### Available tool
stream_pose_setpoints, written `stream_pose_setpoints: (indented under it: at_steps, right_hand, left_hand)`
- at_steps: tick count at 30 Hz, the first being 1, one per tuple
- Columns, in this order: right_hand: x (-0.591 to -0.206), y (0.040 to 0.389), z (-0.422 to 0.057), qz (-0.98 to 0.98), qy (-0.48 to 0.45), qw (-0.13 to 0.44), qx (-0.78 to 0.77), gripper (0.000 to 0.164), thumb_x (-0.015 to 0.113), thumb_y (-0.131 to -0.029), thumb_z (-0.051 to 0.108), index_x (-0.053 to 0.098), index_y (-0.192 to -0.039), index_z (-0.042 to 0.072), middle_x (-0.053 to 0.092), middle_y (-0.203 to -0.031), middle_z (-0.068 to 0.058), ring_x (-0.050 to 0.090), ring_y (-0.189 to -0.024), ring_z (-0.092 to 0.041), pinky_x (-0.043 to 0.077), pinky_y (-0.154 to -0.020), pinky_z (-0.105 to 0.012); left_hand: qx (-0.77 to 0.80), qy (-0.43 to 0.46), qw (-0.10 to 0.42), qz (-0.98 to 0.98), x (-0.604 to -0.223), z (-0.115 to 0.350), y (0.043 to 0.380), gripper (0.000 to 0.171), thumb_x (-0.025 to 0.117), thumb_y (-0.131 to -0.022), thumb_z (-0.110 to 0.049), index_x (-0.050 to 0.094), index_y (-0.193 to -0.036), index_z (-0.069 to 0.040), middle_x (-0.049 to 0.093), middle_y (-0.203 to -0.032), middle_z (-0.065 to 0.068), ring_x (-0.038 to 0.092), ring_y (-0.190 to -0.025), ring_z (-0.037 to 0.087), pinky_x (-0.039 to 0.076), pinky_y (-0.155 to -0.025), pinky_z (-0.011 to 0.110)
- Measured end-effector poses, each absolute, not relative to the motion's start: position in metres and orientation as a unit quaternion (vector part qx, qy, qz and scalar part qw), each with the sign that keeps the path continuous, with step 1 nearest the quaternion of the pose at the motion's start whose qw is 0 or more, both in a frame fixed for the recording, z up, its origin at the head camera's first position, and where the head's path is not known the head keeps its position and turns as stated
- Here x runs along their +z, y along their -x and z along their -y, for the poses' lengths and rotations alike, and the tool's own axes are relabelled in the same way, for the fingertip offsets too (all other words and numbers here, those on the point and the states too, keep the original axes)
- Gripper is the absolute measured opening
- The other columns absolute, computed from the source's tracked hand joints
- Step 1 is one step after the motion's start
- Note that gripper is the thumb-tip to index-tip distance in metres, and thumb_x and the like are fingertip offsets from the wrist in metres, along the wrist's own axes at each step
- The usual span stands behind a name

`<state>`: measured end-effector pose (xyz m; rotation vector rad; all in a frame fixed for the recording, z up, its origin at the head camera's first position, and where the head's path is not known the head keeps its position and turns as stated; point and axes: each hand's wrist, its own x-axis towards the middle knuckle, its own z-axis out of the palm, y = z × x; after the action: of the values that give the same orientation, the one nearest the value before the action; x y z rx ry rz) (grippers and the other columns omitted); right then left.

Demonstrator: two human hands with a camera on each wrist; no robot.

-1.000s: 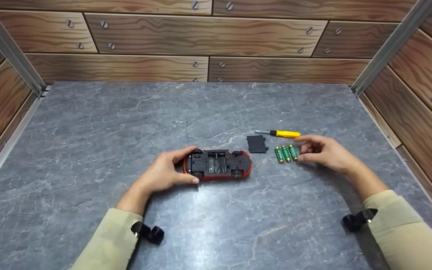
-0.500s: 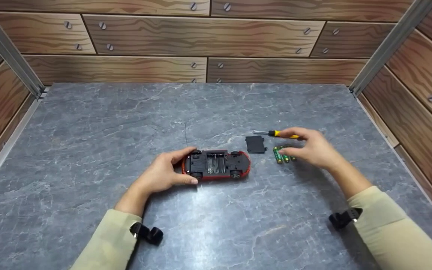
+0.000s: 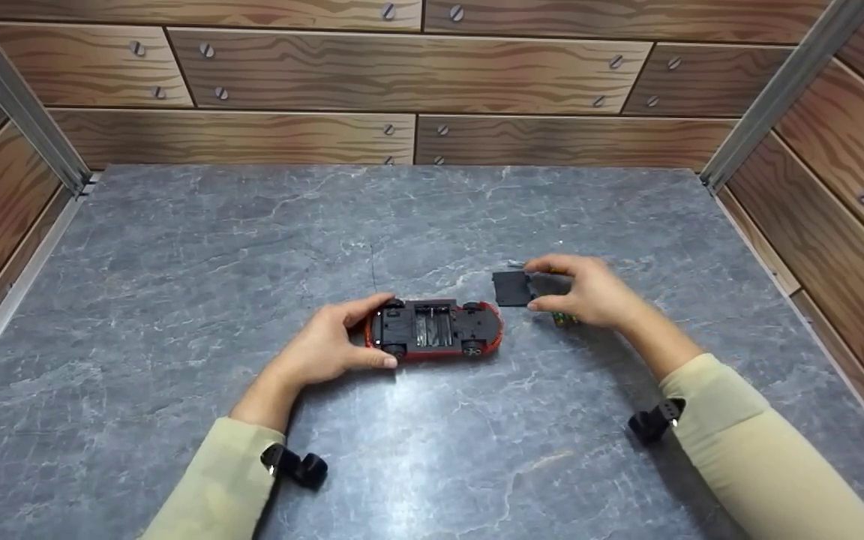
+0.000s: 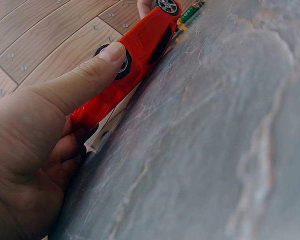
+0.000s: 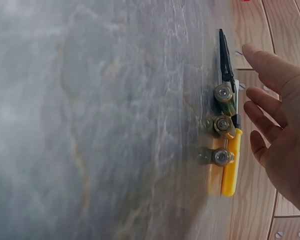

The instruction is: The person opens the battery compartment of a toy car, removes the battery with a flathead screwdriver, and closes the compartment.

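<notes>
A red toy car (image 3: 477,326) lies wheels up on the table, its battery compartment (image 3: 433,327) uncovered. My left hand (image 3: 323,345) grips its left end, thumb along the near side by a wheel and fingers at the far side. To the right, my right hand (image 3: 597,292) hovers with thumb and forefinger spread near the right edge of a black battery cover (image 3: 511,289). Under that hand are three green batteries (image 5: 222,124), mostly hidden in the head view. A yellow screwdriver (image 5: 231,165) lies behind them. The right wrist view shows the fingers above these things, holding nothing.
The grey marbled table (image 3: 252,225) spreads around the car. A thin wire (image 3: 373,266) sticks out from the car's far side. Wood-patterned walls (image 3: 402,71) and metal posts (image 3: 27,97) enclose the table.
My right hand has moved left, from beside the batteries and over them to the battery cover. My left hand and the toy car have stayed in place.
</notes>
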<state>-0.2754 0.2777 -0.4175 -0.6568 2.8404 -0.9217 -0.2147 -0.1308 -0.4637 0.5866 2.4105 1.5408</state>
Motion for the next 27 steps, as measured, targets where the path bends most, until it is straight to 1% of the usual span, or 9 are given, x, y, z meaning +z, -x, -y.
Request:
stream_pose_setpoints:
  at_steps: [5,10,14,16,23,27]
  right_hand:
    - [-0.419,0.281,-0.275,-0.935,0.222,0.041,-0.275,0.054,0.092,-0.085,0.025,0.072,-0.133,0.011,0.072,-0.133,-0.015,0.064,-0.124,-0.038,0.047,-0.110,-0.058]
    - [-0.423,0.285,-0.274,-0.934,0.232,0.035,-0.269,0.053,0.092,-0.085,0.024,0.073,-0.132,0.010,0.072,-0.132,-0.015,0.065,-0.123,-0.037,0.047,-0.110,-0.056]
    - [-0.424,0.286,-0.272,-0.934,0.224,0.042,-0.275,0.054,0.093,-0.083,0.023,0.073,-0.132,0.012,0.072,-0.132,-0.015,0.065,-0.120,-0.037,0.048,-0.107,-0.053]
    - [-0.424,0.287,-0.271,-0.934,0.221,0.044,-0.275,0.055,0.093,-0.082,0.023,0.073,-0.132,0.013,0.072,-0.132,-0.015,0.065,-0.119,-0.037,0.048,-0.107,-0.054]
    - [-0.423,0.288,-0.270,-0.936,0.229,0.047,-0.264,0.053,0.092,-0.085,0.024,0.073,-0.132,0.013,0.071,-0.133,-0.017,0.064,-0.122,-0.039,0.046,-0.109,-0.058]
    - [-0.424,0.288,-0.270,-0.934,0.232,0.050,-0.266,0.053,0.091,-0.085,0.023,0.072,-0.133,0.013,0.070,-0.135,-0.017,0.063,-0.124,-0.039,0.046,-0.111,-0.058]
  left_hand:
    - [0.527,-0.199,0.113,-0.818,-0.464,0.131,0.215,0.101,0.099,-0.073,-0.027,0.049,-0.160,-0.015,0.062,-0.150,0.009,0.067,-0.120,0.025,0.040,-0.118,0.049]
    - [0.526,-0.194,0.116,-0.820,-0.464,0.131,0.215,0.102,0.099,-0.073,-0.029,0.048,-0.160,-0.017,0.061,-0.151,0.008,0.066,-0.121,0.022,0.040,-0.119,0.048]
    - [0.531,-0.194,0.115,-0.817,-0.464,0.131,0.215,0.100,0.099,-0.073,-0.026,0.050,-0.160,-0.015,0.060,-0.152,0.007,0.065,-0.125,0.021,0.038,-0.120,0.045]
    - [0.533,-0.196,0.113,-0.816,-0.464,0.131,0.215,0.100,0.099,-0.073,-0.026,0.050,-0.159,-0.014,0.060,-0.152,0.008,0.063,-0.128,0.022,0.037,-0.121,0.046]
    - [0.528,-0.197,0.113,-0.819,-0.464,0.132,0.215,0.100,0.099,-0.073,-0.027,0.049,-0.160,-0.014,0.060,-0.153,0.007,0.064,-0.126,0.023,0.038,-0.121,0.047]
    - [0.526,-0.197,0.112,-0.820,-0.464,0.132,0.215,0.100,0.099,-0.073,-0.028,0.049,-0.160,-0.015,0.060,-0.152,0.007,0.064,-0.126,0.023,0.038,-0.121,0.046]
